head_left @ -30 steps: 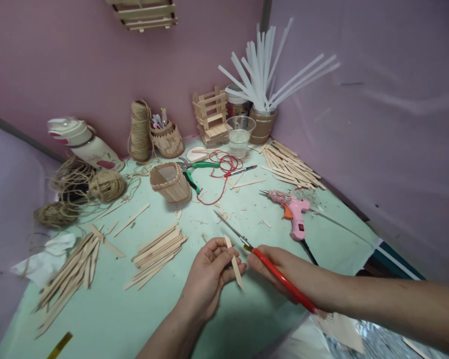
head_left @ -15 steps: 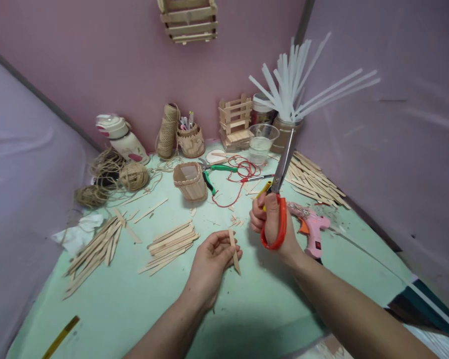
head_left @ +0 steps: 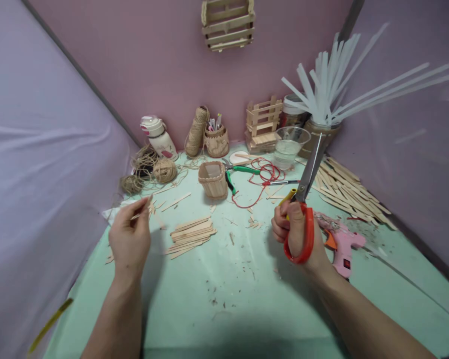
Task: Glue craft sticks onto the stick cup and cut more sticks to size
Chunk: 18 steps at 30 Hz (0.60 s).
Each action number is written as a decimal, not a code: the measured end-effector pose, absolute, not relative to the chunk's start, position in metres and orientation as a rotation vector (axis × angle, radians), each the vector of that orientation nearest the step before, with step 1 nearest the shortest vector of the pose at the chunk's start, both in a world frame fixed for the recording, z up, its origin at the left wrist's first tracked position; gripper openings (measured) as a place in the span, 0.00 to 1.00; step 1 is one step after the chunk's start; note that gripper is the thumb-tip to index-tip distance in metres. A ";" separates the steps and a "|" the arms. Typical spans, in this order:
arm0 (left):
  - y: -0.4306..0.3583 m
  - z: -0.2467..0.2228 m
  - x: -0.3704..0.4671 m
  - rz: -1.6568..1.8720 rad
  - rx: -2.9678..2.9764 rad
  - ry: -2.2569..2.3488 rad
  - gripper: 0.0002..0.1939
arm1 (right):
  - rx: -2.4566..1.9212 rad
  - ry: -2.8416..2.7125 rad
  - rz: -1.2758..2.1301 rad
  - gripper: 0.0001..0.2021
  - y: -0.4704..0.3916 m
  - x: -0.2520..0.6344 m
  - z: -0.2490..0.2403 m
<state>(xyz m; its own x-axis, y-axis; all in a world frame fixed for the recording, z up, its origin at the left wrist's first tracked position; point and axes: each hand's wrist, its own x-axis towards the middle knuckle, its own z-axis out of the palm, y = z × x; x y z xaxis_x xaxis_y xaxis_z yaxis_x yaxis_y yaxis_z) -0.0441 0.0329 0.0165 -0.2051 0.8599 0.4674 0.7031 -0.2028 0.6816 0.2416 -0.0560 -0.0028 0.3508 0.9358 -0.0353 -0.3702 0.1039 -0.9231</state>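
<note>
My left hand [head_left: 130, 237] is held over the left side of the table with its fingers pinched together. A bit of a wooden craft stick shows at the fingertips; the hand hides most of it. Loose sticks lie partly hidden behind and under this hand. To its right is a small pile of craft sticks [head_left: 192, 237]. In my right hand [head_left: 295, 229] is a pair of scissors [head_left: 310, 167] with red handles, blades pointing up and closed together. A yellow thing [head_left: 289, 196] sticks out by the same hand's fingers.
A small stick basket [head_left: 213, 182], green-handled pliers [head_left: 245, 170] and red cord [head_left: 271, 172] lie mid-table. At right are a pink glue gun [head_left: 344, 244] and many sticks [head_left: 351, 192]. A water cup [head_left: 286, 152], twine [head_left: 164, 171] and a bottle [head_left: 159, 139] stand behind.
My left hand has moved left from the middle of the table, away from the scissors, toward the loose sticks. My right hand still holds the scissors upright. The view has turned left.
</note>
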 end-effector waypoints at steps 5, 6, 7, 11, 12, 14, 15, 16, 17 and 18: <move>0.046 0.011 -0.059 0.787 2.286 2.045 0.16 | -1.033 -0.718 1.101 0.23 -0.058 0.241 -0.001; 0.045 0.009 -0.051 0.722 2.321 1.985 0.15 | -1.038 -0.722 1.102 0.23 -0.058 0.241 -0.001; 0.044 0.008 -0.042 0.648 2.351 1.888 0.14 | -1.040 -0.723 1.102 0.24 -0.058 0.241 -0.001; 0.042 0.003 -0.003 0.277 2.381 1.621 0.11 | -1.033 -0.716 1.098 0.24 -0.057 0.242 0.001; 0.043 0.002 0.004 0.199 2.391 1.606 0.11 | -1.033 -0.710 1.098 0.24 -0.057 0.243 0.001; 0.047 -0.002 0.010 0.096 2.408 1.598 0.10 | -1.027 -0.692 1.106 0.25 -0.057 0.244 0.002; 0.049 -0.005 0.012 0.070 2.412 1.600 0.10 | -1.020 -0.680 1.112 0.25 -0.057 0.244 0.003; 0.050 -0.007 0.012 0.056 2.414 1.601 0.09 | -1.010 -0.671 1.118 0.25 -0.057 0.244 0.003; 0.052 -0.010 0.011 0.051 2.416 1.600 0.09 | -1.000 -0.667 1.125 0.25 -0.058 0.244 0.004; 0.053 -0.012 0.010 0.051 2.417 1.596 0.10 | -0.990 -0.668 1.127 0.25 -0.058 0.245 0.004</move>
